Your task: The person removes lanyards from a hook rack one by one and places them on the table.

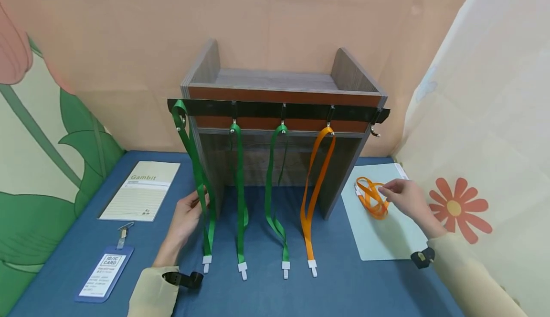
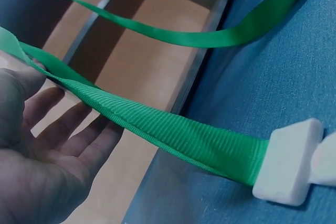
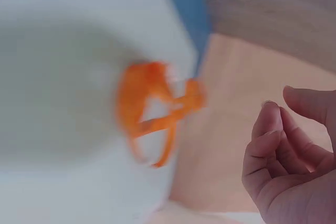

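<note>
My left hand (image 1: 189, 216) is at the leftmost green lanyard (image 1: 197, 169), which hangs from the left hook. In the left wrist view, thumb and fingertips pinch its strap (image 2: 157, 124) well above the white plastic end (image 2: 289, 163). Two more green lanyards (image 1: 240, 197) (image 1: 269, 188) and an orange lanyard (image 1: 318, 188) hang on the hooks to the right. Over a pale sheet (image 1: 369, 240) on the right, my right hand (image 1: 406, 200) hovers beside a bundled orange lanyard (image 1: 374, 200). Its fingers are loosely curled, with nothing between thumb and forefinger in the right wrist view.
A black hook rail (image 1: 258, 109) runs along the front of a grey wooden shelf (image 1: 206, 68); its far-right hook (image 1: 375, 131) is bare. On the blue table (image 1: 335, 288) at left lie a Gambit notepad (image 1: 139, 190) and a blue ID card holder (image 1: 105, 274).
</note>
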Action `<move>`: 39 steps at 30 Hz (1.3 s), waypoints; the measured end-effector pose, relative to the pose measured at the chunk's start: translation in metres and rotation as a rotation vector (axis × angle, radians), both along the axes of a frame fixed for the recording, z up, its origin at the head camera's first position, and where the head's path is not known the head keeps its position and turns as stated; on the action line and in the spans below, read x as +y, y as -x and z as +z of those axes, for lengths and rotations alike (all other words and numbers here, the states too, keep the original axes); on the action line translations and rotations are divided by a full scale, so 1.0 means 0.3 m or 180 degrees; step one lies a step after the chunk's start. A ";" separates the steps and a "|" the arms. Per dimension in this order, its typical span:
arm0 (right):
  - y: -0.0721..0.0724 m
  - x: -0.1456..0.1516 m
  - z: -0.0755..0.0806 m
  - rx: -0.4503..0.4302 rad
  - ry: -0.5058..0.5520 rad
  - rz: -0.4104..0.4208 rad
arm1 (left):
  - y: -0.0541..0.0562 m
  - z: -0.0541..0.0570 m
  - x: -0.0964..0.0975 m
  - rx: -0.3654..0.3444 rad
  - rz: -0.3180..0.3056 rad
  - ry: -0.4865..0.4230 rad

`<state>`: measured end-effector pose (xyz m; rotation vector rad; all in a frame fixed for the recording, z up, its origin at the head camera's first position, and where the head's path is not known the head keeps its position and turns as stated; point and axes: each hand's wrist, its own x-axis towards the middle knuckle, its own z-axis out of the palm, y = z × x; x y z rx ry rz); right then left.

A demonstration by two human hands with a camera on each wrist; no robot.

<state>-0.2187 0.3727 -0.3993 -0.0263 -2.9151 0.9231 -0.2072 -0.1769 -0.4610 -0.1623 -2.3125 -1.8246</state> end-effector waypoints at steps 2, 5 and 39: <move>-0.018 -0.031 0.043 0.0172 0.0052 0.0052 | -0.001 -0.001 0.001 0.0005 -0.0004 0.0007; -0.042 -0.085 0.108 0.0452 0.0113 0.0161 | 0.000 0.000 0.002 0.0007 -0.0009 -0.0002; -0.138 -0.488 0.397 0.1383 0.1147 0.1241 | -0.001 -0.001 0.002 -0.0011 0.0011 -0.0011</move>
